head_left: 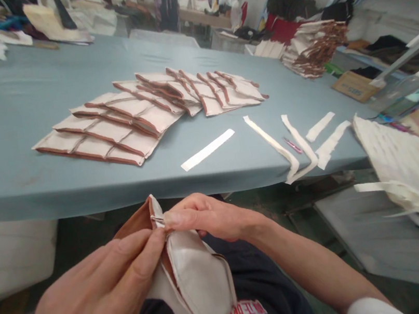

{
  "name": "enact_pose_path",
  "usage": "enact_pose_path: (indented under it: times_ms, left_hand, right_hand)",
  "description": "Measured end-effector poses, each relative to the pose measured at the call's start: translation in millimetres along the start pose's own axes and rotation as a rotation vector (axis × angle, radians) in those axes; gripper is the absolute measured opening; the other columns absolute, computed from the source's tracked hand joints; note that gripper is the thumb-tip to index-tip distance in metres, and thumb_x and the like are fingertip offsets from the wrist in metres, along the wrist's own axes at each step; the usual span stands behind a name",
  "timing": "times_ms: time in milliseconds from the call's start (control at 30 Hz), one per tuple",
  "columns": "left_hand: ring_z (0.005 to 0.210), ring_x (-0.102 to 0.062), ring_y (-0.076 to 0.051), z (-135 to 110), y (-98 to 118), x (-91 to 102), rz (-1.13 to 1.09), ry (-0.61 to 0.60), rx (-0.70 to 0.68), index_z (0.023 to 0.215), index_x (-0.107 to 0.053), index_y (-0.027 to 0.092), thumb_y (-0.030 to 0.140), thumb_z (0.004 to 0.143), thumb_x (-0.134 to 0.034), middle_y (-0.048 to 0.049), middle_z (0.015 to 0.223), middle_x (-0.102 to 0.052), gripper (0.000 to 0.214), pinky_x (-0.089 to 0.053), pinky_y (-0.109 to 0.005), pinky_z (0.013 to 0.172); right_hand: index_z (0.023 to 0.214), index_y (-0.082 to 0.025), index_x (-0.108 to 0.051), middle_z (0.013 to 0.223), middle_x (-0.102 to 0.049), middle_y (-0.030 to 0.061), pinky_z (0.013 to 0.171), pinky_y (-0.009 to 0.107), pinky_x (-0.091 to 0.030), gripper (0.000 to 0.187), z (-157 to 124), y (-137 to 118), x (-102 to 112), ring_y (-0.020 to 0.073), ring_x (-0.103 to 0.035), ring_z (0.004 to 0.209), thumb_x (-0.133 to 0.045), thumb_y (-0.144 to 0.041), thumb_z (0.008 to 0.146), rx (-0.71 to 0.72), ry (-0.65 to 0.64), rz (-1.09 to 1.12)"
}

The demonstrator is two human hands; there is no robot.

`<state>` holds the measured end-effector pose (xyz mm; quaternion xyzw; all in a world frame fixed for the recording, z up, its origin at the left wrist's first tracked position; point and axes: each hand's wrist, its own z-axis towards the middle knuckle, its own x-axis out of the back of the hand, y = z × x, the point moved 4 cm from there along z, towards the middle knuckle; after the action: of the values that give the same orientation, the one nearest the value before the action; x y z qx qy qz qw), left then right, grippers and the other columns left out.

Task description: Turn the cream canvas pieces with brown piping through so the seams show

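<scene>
A cream fabric piece with brown edging [201,271] hangs between my hands, in front of my dark shirt. My left hand [106,282] is closed on its left side, fingertips at a brown-lined seam. From the right, my right hand [206,215] pinches the same seam near its top, thumb laid along the edge. Both sets of fingertips nearly meet there. The lower part of the piece droops down over my shirt. Beyond it, on the blue-green table [100,194], lies an overlapping row of similar cream pieces with brown edges [109,119].
White strips [208,150] lie at the table's front right, beside a small pink tool [293,145]. A tall stack of cream and brown pieces [315,47] stands at the back right. More white strips [407,193] drape over a pale stack at the right. Fabric scraps [51,23] fill the far left.
</scene>
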<state>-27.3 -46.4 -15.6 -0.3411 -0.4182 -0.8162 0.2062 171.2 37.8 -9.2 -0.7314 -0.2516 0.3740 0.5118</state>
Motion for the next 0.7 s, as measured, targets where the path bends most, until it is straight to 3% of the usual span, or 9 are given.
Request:
enact_pose_path:
  times_ms: [200,367,467,567,700]
  left_hand:
    - [0.122,-0.081,-0.022,5.6,11.9,1.6,0.14,0.056,-0.173,0.165,-0.051,0.045,0.013,0.1,-0.061,0.0031,0.143,-0.081,0.073,-0.053,-0.028,0.12]
    - [0.13,-0.077,-0.029,11.7,14.3,-14.0,0.155,0.07,-0.114,0.164,-0.056,0.035,0.011,0.104,-0.052,-0.0049,0.147,-0.078,0.064,-0.054,-0.041,0.123]
    - [0.129,-0.077,-0.028,12.9,11.1,-16.4,0.097,0.077,-0.137,0.162,-0.058,0.032,0.013,0.103,-0.055,-0.0068,0.147,-0.077,0.062,-0.056,-0.04,0.121]
    - [0.122,-0.078,-0.022,13.7,5.2,-9.9,0.004,0.095,-0.019,0.158,-0.06,0.037,0.02,0.107,-0.054,-0.0021,0.146,-0.076,0.053,-0.057,-0.032,0.116]
    - [0.1,-0.081,-0.013,25.4,7.9,3.9,-0.067,0.082,0.226,0.137,-0.07,0.035,0.043,0.113,-0.048,0.0047,0.121,-0.084,0.034,-0.059,-0.014,0.089]
  right_hand:
    - [0.069,-0.019,-0.059,0.058,-0.044,-0.0069,0.045,0.022,-0.025,0.059,-2.0,10.3,-2.2,0.0069,-0.032,0.05,-0.084,-0.07,0.084,-0.047,0.014,0.091]
    - [0.078,-0.018,-0.063,0.065,-0.058,-0.0045,0.049,0.02,-0.039,0.067,1.9,29.7,-0.3,0.0076,-0.047,0.053,-0.087,-0.081,0.072,-0.076,0.142,0.238]
    - [0.075,-0.019,-0.059,0.06,-0.051,-0.0078,0.048,0.02,-0.037,0.067,4.8,27.4,0.0,0.0061,-0.041,0.049,-0.089,-0.079,0.07,0.003,0.194,0.278]
    - [0.071,-0.02,-0.053,0.057,-0.039,-0.0111,0.045,0.019,-0.028,0.062,3.2,15.1,-2.5,0.0047,-0.03,0.048,-0.09,-0.07,0.075,0.095,0.135,0.205]
    - [0.071,-0.02,-0.051,0.064,-0.039,-0.0089,0.049,0.021,-0.026,0.054,-5.9,-5.4,-4.4,0.0062,-0.029,0.054,-0.084,-0.06,0.088,0.172,0.041,0.034]
